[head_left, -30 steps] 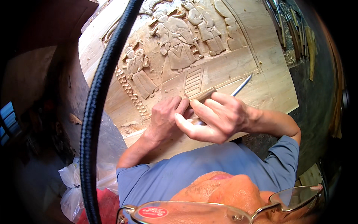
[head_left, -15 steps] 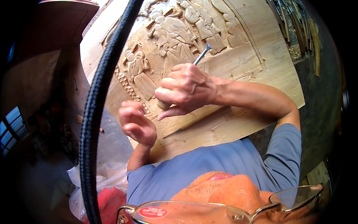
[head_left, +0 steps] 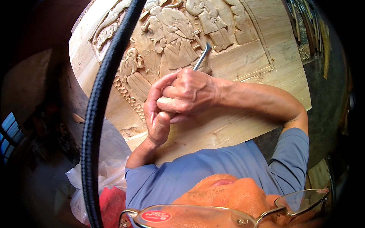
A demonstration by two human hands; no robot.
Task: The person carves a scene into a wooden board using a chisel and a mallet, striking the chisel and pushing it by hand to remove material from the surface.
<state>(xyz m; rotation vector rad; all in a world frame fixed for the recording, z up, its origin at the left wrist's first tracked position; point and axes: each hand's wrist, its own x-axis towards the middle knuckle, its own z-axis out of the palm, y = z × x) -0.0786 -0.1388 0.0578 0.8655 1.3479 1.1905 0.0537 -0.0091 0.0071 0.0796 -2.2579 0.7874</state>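
Note:
My right hand (head_left: 190,91) is closed in a fist round a wood chisel (head_left: 201,59). The steel shank and flared blade stick out beyond the knuckles, pointing away from me over the carved panel. Cupped against that fist from the left is my left hand (head_left: 156,110), its fingers curled over at the handle end, which is hidden between the two hands. Beneath them lies a pale wooden panel (head_left: 235,129) carved in relief. A robed figure (head_left: 176,32) stands near the blade, with another carved figure (head_left: 216,30) to its right and a smaller one (head_left: 133,70) at the left.
Several long-handled tools (head_left: 308,22) lie in a group at the far right, beside a wooden stick (head_left: 325,49). A black braided cord (head_left: 99,102) crosses the left side of the view. Clear plastic (head_left: 110,171) and red material (head_left: 113,205) are at the lower left.
My left hand has come up and right, closing against the right fist and covering the handle end. The chisel blade has shifted slightly left. The panel appears shifted in view.

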